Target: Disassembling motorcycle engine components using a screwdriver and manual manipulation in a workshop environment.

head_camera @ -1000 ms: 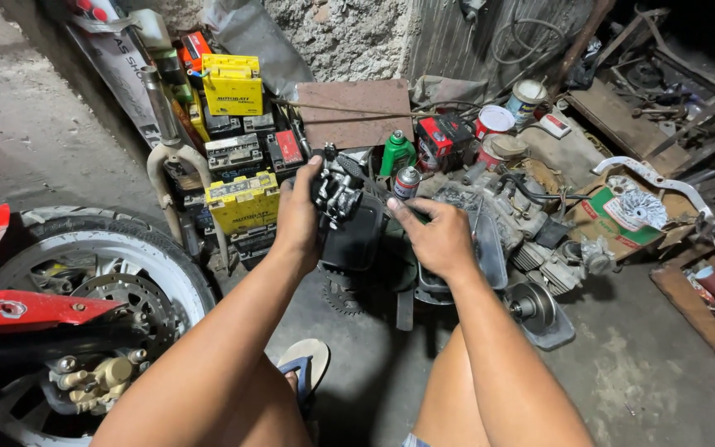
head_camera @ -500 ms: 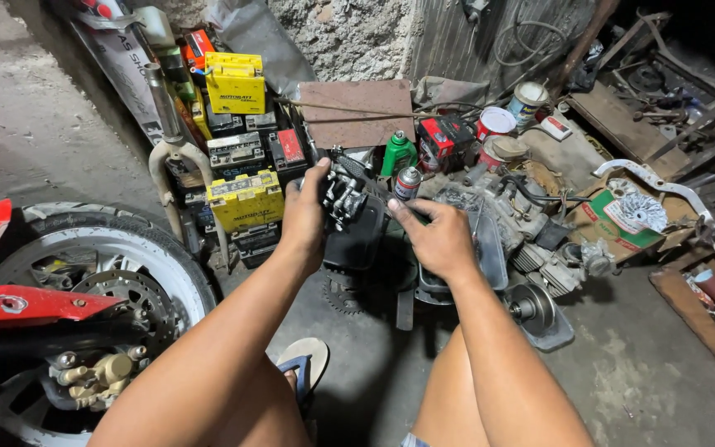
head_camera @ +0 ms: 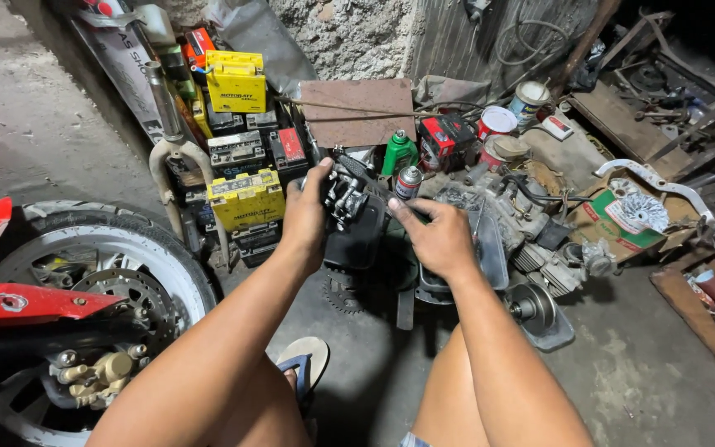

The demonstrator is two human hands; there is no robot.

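**Carburetor in hand over the workshop floor**

Carburetor (head_camera: 345, 194) is what I am working on: a small dark metal body with pale fittings on top, held up above the concrete floor (head_camera: 639, 372), near the wall where the batteries are stacked. My left hand (head_camera: 306, 217) is closed around its left side, thumb over the top, carrying its weight. My right hand (head_camera: 436, 236) sits just beside it on the right, fingers loosely curled and the forefinger stretched toward the part; I cannot tell whether the fingertip touches it or whether the hand pinches anything small.

I judge the step to be inspection or fine adjustment of the part, one hand steadying it while the other works at its side. The next move, as I read it, calls for a firm left grip so the body does not turn, and a careful right fingertip on a small fitting, since a dropped screw would vanish among the clutter below.

A yellow battery (head_camera: 246, 199) stands just left of my left hand, a green bottle (head_camera: 399, 151) and a small spray can (head_camera: 408, 182) behind the part, an engine block (head_camera: 523, 236) to the right, and a motorcycle wheel (head_camera: 101, 290) at the left edge of the floor.
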